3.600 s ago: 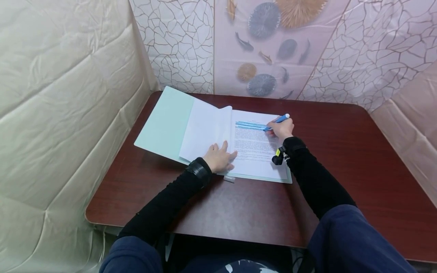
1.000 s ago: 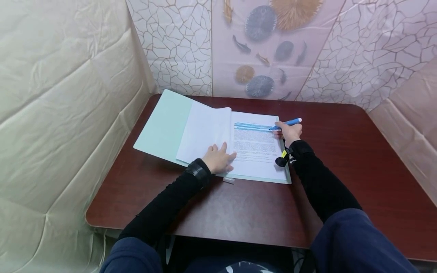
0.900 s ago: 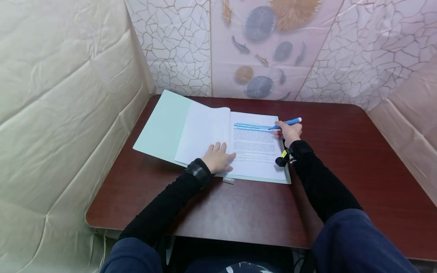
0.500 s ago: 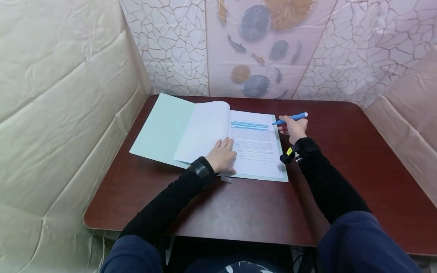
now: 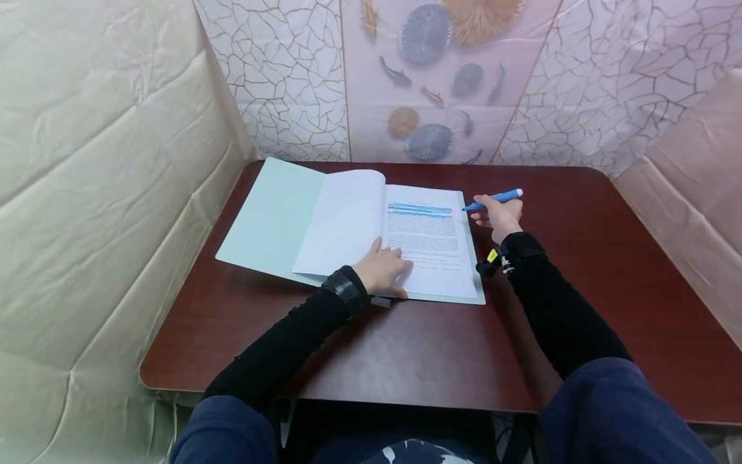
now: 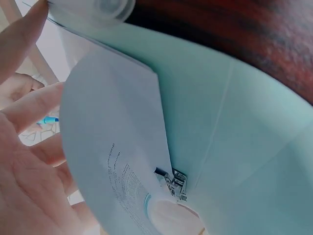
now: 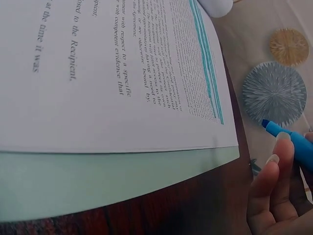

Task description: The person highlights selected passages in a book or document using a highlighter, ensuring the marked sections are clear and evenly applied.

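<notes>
A mint-green folder [image 5: 275, 222] lies spread out on the table, its turned-over white sheets [image 5: 348, 212] bulging at the spine. On the right, a printed page [image 5: 429, 277] carries several blue highlighted lines near its top. My left hand [image 5: 382, 269] rests on the lower part of that page by the spine, fingers spread and fairly straight. Beyond the folder's right edge, my right hand [image 5: 501, 216] pinches a blue highlighter [image 5: 509, 195]. Seen from the right wrist, the uncapped highlighter [image 7: 293, 144] has its dark tip clear of the paper.
A metal clip [image 6: 176, 185] holds the sheets at the folder's spine in the left wrist view. A small translucent piece [image 5: 380, 301] sits at the folder's lower edge, beside my left hand. Fabric hangs around the dark red table [image 5: 429, 361] at the back and sides.
My right hand has carried the highlighter from the text lines to beyond the page's right edge. My left hand has shifted slightly right, and the turned sheets bulge more.
</notes>
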Demonstrator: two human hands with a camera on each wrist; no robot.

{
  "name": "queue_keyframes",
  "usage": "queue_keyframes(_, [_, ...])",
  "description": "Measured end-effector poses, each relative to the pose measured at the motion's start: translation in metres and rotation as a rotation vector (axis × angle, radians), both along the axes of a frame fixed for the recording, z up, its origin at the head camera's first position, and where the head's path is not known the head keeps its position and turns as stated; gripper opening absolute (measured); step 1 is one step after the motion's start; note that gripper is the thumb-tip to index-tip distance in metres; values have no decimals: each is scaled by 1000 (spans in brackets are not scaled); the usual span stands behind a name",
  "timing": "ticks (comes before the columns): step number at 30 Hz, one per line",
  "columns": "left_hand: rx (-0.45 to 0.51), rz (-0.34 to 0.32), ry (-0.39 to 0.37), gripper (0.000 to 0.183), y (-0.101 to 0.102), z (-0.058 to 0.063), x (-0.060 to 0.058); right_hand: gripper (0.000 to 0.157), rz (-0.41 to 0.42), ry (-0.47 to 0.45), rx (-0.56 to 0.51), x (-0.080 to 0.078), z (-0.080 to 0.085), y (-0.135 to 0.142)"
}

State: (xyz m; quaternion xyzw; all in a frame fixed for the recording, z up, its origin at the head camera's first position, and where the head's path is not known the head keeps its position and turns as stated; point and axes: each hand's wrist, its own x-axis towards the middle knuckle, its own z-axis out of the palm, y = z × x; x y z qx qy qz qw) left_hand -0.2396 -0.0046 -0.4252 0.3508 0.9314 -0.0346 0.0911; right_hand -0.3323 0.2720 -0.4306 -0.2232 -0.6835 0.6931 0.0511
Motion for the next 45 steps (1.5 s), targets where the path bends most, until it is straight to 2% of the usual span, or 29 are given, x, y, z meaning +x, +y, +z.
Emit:
queue_keyframes(11, [15, -38, 15, 51, 1, -4, -2, 33, 28, 6, 56, -1, -6, -2])
queue_keyframes(18, [-7, -99, 37, 39, 4, -3, -3, 34, 14, 0, 32, -3, -9, -2])
queue_keyframes(23, [18, -143, 45, 33, 5, -4, -5, 36, 31, -8, 24, -1, -10, 0])
queue_keyframes(31, [27, -158, 63, 26, 8, -8, -6, 41, 42, 6, 21, 1, -9, 2])
queue_keyframes(39, [63, -174, -19, 18, 8, -7, -8, 38, 35, 41, -34, 0, -7, 2])
queue_keyframes(45, [128, -138, -73, 17, 2, -2, -12, 34, 5, 95, -85, 0, -4, 8])
